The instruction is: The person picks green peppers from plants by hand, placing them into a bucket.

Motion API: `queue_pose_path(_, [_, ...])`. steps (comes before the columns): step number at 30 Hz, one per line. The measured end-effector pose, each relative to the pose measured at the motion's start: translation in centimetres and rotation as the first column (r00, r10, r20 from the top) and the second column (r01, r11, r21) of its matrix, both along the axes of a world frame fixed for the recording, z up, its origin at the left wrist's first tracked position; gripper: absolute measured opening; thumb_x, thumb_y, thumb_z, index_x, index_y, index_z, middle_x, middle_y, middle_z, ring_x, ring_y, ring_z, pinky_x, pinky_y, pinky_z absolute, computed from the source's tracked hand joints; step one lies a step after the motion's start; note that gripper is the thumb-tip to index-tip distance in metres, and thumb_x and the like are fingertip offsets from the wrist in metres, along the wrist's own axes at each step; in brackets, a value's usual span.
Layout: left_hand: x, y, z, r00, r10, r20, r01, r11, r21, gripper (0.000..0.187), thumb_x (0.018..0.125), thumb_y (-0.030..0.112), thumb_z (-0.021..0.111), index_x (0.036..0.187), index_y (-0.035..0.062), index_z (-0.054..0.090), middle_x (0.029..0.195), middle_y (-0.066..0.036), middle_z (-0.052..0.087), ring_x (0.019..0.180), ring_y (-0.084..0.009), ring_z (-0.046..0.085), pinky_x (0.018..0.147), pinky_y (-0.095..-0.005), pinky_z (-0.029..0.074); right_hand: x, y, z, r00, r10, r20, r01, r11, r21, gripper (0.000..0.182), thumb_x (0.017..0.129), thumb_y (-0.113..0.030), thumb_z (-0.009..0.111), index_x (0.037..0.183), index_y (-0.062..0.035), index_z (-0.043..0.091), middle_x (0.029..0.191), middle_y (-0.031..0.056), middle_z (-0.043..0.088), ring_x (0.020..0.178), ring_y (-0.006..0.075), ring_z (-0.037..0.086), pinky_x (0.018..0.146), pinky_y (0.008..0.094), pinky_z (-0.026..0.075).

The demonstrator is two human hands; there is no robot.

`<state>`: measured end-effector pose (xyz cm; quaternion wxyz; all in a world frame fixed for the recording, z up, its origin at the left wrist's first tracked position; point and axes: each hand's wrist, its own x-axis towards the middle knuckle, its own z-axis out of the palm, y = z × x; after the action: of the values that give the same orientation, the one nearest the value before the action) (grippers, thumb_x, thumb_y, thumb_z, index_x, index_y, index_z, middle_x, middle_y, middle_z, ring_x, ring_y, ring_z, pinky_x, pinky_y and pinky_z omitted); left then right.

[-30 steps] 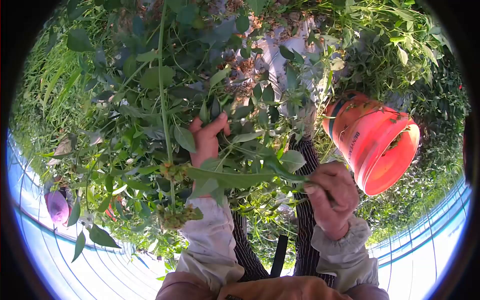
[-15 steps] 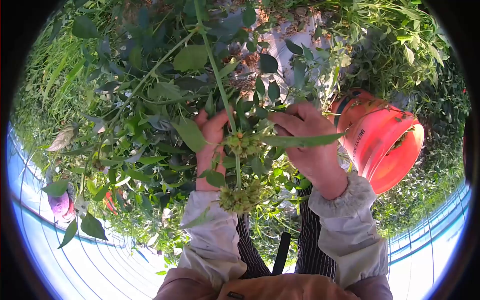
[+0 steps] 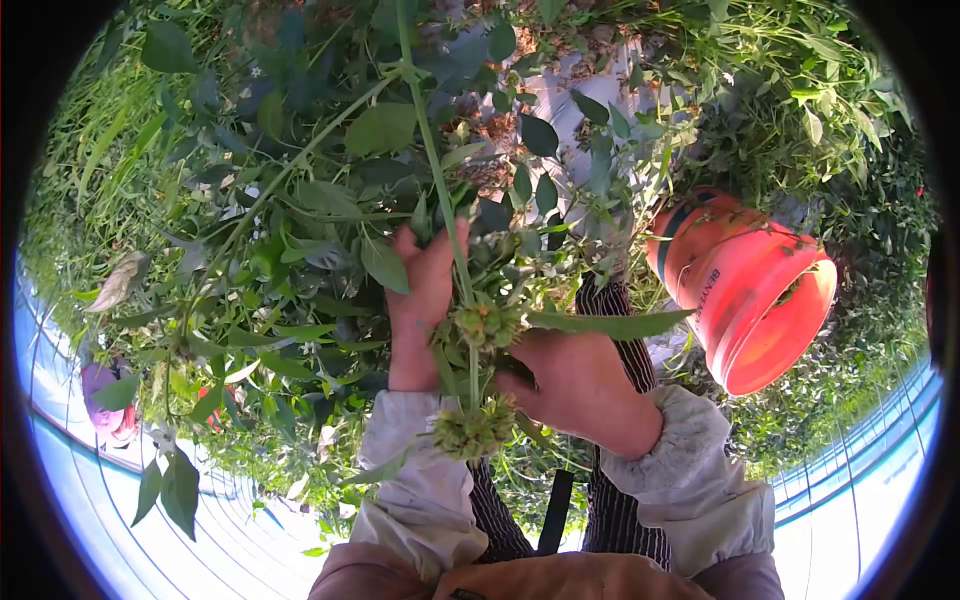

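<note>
My left hand [image 3: 425, 290] reaches up among the plant's leaves, behind a long green stem [image 3: 437, 165]. Its fingers are curled and partly covered by foliage, so what they grip cannot be made out. My right hand [image 3: 580, 385] is lower and to the right, with the fingers bent in towards the stem. Clusters of greenish, spiky flower heads or seed heads [image 3: 475, 428] on the stem overlap its fingertips. A long narrow leaf [image 3: 615, 324] crosses just above this hand. Whatever the right fingers hold is hidden.
An orange-red bucket [image 3: 735, 290] lies tipped to the right, its mouth facing down and right, with some green inside. Dense plants surround the hands. Pale ground sheeting [image 3: 570, 110] shows at the top. Another person in purple [image 3: 103, 400] is at far left.
My right hand has moved down and left, from beside the leaves to behind the flower clusters. My left hand stays nearly in place. The view has shifted slightly.
</note>
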<state>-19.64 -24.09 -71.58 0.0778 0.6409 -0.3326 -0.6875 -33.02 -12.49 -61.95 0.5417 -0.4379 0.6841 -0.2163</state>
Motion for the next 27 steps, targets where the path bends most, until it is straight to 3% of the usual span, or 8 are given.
queue_pose_path(3, [-0.3,0.2,0.1,0.997,-0.064,0.03,0.066,0.996,-0.056,0.013,0.084,0.014,0.069,0.087,0.0038,0.062,0.065,0.002,0.055,0.057,-0.0069,0.048,0.053,-0.024,0.037,0.3,1.2,-0.7,0.868,-0.36,0.343,0.339,0.933,0.121,0.015,0.079,-0.016,0.066,0.091,-0.0063,0.065,0.061,0.0124,0.058,0.053,0.025,0.06,0.051,0.0368,0.047])
queue_pose_path(4, [-0.5,0.3,0.2,0.999,-0.033,-0.005,0.033,0.997,-0.071,0.015,0.083,0.015,0.07,0.087,0.0032,0.062,0.065,0.002,0.056,0.057,-0.0064,0.048,0.052,-0.0237,0.037,-0.8,1.6,-0.9,0.734,-0.421,0.533,0.307,0.906,0.292,0.014,0.083,-0.017,0.066,0.091,-0.0051,0.067,0.057,0.007,0.056,0.051,0.0145,0.055,0.05,0.0311,0.044])
queue_pose_path(8, [-1.3,0.1,0.9,0.998,-0.051,0.041,0.057,0.986,-0.155,0.015,0.083,0.014,0.071,0.089,0.003,0.063,0.066,0.002,0.057,0.054,-0.006,0.048,0.05,-0.023,0.037,-0.9,1.0,-0.8,0.395,-0.575,0.717,0.146,0.809,0.569,0.024,0.086,-0.017,0.064,0.106,-0.0038,0.068,0.066,-0.0042,0.057,0.057,0.0058,0.052,0.053,0.0227,0.041])
queue_pose_path(13, [-0.7,0.3,0.3,0.996,-0.033,0.081,0.041,0.994,-0.102,0.014,0.083,0.012,0.071,0.091,0.0028,0.064,0.072,0.0,0.06,0.055,-0.0059,0.049,0.049,-0.0231,0.038,-1.2,0.4,0.2,0.365,-0.68,0.637,0.123,0.713,0.69,0.023,0.085,-0.016,0.066,0.101,0.0014,0.065,0.071,-0.0025,0.059,0.06,0.007,0.055,0.054,0.0227,0.045])
queue_pose_path(19, [-1.8,1.1,0.1,0.995,-0.014,0.099,0.031,0.983,-0.178,0.018,0.084,0.01,0.072,0.098,0.0024,0.063,0.082,0.0,0.062,0.068,-0.0074,0.057,0.058,-0.0221,0.044,-2.1,2.0,2.3,0.66,-0.636,0.399,0.401,0.748,0.529,0.024,0.084,-0.006,0.068,0.107,0.0019,0.065,0.08,0.0026,0.066,0.069,0.0072,0.061,0.062,0.0225,0.048])
queue_pose_path(22, [-1.5,1.6,-0.9,0.997,0.07,-0.039,-0.079,0.941,-0.33,0.022,0.083,0.012,0.074,0.1,0.003,0.063,0.083,0.0,0.062,0.075,-0.0089,0.058,0.065,-0.0234,0.046,-1.5,1.4,3.8,0.422,-0.464,0.779,0.379,0.871,0.313,0.025,0.088,-0.004,0.067,0.112,0.0003,0.065,0.087,0.0041,0.068,0.081,0.0042,0.06,0.069,0.0205,0.047])
queue_pose_path(25, [0.2,-1.0,-0.5,0.943,-0.211,0.257,0.211,0.977,0.027,0.029,0.081,0.017,0.077,0.102,0.0037,0.063,0.079,0.001,0.061,0.075,-0.0094,0.057,0.067,-0.0233,0.045,-2.6,2.3,4.4,0.467,-0.543,0.698,0.372,0.837,0.402,0.027,0.085,-0.006,0.072,0.109,0.003,0.067,0.088,0.0082,0.07,0.076,0.0093,0.064,0.068,0.023,0.049])
queue_pose_path(27, [-0.7,-0.4,1.1,0.979,0.029,0.203,-0.014,0.997,-0.078,0.028,0.08,0.021,0.079,0.095,0.005,0.063,0.07,0.002,0.057,0.065,-0.0094,0.054,0.061,-0.0235,0.042,-5.0,5.0,3.2,0.236,-0.815,0.53,0.506,0.568,0.649,0.025,0.092,-0.005,0.061,0.116,0.0008,0.061,0.089,0.009,0.068,0.08,0.0113,0.063,0.071,0.024,0.05])
